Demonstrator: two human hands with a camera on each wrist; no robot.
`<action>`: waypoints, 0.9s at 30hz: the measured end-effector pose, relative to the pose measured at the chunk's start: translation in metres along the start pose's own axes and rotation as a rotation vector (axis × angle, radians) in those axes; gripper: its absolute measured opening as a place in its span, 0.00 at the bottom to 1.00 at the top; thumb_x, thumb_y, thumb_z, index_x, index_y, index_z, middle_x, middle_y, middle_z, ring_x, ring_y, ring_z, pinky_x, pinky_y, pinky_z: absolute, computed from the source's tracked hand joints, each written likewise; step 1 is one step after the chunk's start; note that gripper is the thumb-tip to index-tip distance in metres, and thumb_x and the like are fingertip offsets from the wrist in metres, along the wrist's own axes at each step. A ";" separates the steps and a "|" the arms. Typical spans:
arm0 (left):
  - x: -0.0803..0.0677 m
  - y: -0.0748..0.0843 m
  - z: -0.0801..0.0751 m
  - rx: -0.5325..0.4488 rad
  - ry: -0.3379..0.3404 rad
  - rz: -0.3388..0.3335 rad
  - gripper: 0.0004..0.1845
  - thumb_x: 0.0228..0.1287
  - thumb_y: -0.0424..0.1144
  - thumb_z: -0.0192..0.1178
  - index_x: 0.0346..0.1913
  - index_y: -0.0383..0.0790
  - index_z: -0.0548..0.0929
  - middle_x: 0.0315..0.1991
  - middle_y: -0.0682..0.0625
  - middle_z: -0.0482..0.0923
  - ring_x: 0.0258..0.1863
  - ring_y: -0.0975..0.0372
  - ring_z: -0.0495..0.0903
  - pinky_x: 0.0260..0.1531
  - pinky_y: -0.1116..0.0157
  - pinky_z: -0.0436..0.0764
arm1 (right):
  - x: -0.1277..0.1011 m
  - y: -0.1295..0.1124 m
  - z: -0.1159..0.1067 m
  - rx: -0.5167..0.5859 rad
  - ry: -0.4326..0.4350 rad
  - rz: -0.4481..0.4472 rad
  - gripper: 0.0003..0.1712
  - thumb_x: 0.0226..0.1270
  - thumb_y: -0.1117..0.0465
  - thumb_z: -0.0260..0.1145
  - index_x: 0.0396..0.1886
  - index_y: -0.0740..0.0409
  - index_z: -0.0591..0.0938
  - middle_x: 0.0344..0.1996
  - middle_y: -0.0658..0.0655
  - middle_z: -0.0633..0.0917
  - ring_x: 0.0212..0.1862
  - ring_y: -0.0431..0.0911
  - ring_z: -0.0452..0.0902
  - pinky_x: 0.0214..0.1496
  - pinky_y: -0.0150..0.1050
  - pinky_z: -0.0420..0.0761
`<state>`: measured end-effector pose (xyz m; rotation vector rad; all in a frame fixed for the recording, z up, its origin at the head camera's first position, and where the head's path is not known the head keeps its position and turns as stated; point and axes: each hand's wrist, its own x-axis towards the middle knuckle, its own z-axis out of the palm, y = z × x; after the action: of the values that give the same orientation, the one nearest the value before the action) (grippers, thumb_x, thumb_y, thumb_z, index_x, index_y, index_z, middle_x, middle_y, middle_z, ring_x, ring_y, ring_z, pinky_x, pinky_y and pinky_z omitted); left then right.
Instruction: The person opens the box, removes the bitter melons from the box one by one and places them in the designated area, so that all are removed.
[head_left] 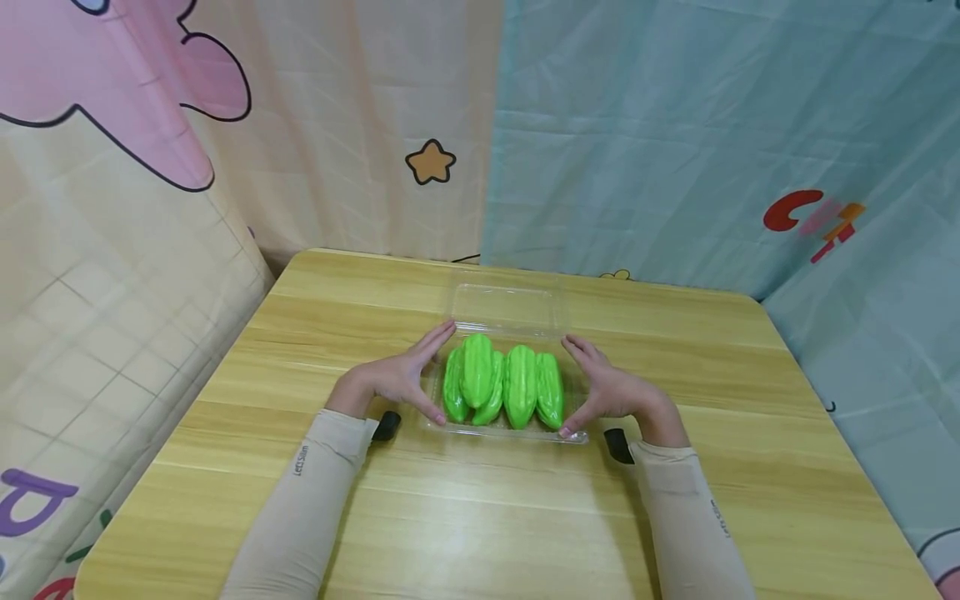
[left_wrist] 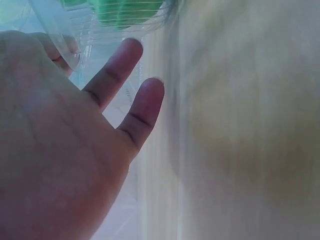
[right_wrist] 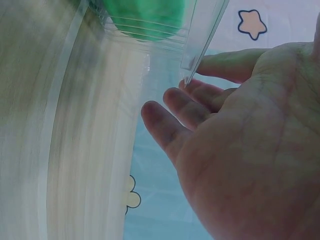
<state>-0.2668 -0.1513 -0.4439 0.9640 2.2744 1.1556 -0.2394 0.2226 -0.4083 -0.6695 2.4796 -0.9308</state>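
In the head view, a hinged clear plastic box point(head_left: 495, 432) lies on the table with its lid point(head_left: 506, 308) folded back. Several green ridged fruits, like star fruits point(head_left: 520, 387), fill it side by side. My left hand point(head_left: 401, 379) holds the left end, thumb at the near corner and fingertips at the far one. At the right end my right hand point(head_left: 611, 392) holds the box the same way. In the right wrist view, the rim point(right_wrist: 202, 45) meets the thumb and fingertips. The left wrist view shows two fingers point(left_wrist: 142, 107) stretched out beneath the rim.
The wood-grain table point(head_left: 465, 517) has rounded far corners. Patterned curtains point(head_left: 675, 142) hang behind it and at both sides. Beige sleeves point(head_left: 288, 508) cover the forearms, and a small black device point(head_left: 618, 446) sits at each wrist.
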 end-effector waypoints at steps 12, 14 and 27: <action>-0.001 0.008 -0.001 0.084 -0.003 -0.063 0.82 0.37 0.55 0.84 0.80 0.47 0.25 0.80 0.53 0.18 0.78 0.52 0.26 0.73 0.46 0.41 | 0.000 0.000 0.000 -0.018 0.001 0.000 0.85 0.37 0.47 0.88 0.82 0.61 0.38 0.80 0.63 0.36 0.78 0.64 0.30 0.71 0.70 0.50; -0.002 0.010 0.000 0.123 -0.003 -0.064 0.82 0.38 0.57 0.84 0.80 0.44 0.25 0.80 0.51 0.18 0.78 0.51 0.27 0.74 0.46 0.41 | 0.000 -0.001 0.000 -0.020 0.001 -0.001 0.85 0.37 0.47 0.88 0.82 0.62 0.38 0.80 0.63 0.36 0.78 0.64 0.30 0.71 0.70 0.50; -0.001 0.009 0.001 0.141 0.004 -0.072 0.84 0.36 0.59 0.84 0.80 0.45 0.25 0.80 0.47 0.19 0.78 0.52 0.26 0.74 0.48 0.42 | -0.001 -0.002 -0.002 0.000 0.072 -0.050 0.79 0.43 0.46 0.86 0.82 0.60 0.42 0.80 0.65 0.40 0.78 0.65 0.34 0.71 0.69 0.52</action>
<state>-0.2623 -0.1476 -0.4374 0.9227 2.3994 0.9787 -0.2391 0.2226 -0.4059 -0.7132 2.5365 -0.9897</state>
